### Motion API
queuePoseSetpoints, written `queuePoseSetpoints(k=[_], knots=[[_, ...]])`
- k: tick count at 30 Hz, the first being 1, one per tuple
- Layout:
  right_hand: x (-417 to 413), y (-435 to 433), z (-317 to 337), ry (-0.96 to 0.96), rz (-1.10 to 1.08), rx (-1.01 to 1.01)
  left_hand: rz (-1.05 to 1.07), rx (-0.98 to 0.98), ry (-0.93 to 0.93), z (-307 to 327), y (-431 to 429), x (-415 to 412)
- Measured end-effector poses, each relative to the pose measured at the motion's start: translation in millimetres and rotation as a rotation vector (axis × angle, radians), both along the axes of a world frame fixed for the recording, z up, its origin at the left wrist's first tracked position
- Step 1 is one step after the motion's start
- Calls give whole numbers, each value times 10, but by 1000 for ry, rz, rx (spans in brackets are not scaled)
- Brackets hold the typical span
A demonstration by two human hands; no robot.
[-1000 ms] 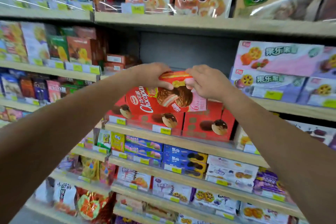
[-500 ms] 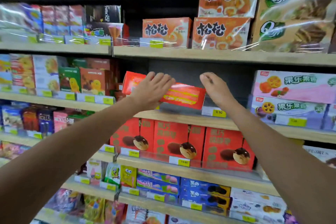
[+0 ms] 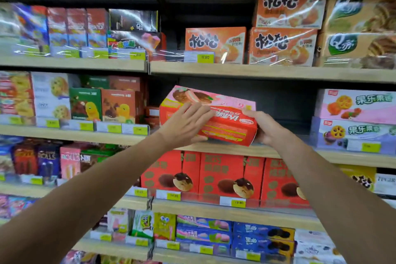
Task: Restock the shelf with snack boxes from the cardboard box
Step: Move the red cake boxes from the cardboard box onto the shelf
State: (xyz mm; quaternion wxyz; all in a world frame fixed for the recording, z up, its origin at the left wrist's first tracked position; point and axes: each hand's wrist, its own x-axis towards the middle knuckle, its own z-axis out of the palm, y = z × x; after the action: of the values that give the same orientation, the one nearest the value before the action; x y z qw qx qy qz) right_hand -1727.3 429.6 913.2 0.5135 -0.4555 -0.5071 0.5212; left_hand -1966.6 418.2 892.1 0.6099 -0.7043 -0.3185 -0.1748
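A red snack box point(image 3: 229, 129) with a pink top face lies tilted in the dark gap on the middle shelf point(image 3: 342, 157). Its right end juts out past the shelf edge toward me. My left hand point(image 3: 186, 124) presses flat on the box's red front face, fingers straight. My right hand point(image 3: 265, 128) grips the box's right end, thumb on top and fingers underneath. The cardboard box is out of view.
Pink and purple boxes point(image 3: 355, 122) are stacked right of the gap, and green and brown boxes point(image 3: 102, 105) stand to its left. Red chocolate-puff boxes point(image 3: 227, 176) fill the shelf below. Orange boxes point(image 3: 248, 45) sit on the shelf above.
The box rose from in front of the lower red boxes into the shelf gap. It now sits tilted with its pink top showing, and my right hand has taken hold of its right end.
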Motion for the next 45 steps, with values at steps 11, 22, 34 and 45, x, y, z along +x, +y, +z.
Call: queuePoseSetpoints(k=[11,22,34,45], knots=[[-380,-56,331,-374,-214,397,-271,-1115,-941,535,44,67],[-554,-129,439,-445,-154,555,-568,-1516,-1224,327,127,-120],[-595,141,117,-896,-403,342,-1255,-1179,-2147,-5,287,-114],[-387,599,6,-176,-301,210,-1357,-1257,-2382,-43,691,160]])
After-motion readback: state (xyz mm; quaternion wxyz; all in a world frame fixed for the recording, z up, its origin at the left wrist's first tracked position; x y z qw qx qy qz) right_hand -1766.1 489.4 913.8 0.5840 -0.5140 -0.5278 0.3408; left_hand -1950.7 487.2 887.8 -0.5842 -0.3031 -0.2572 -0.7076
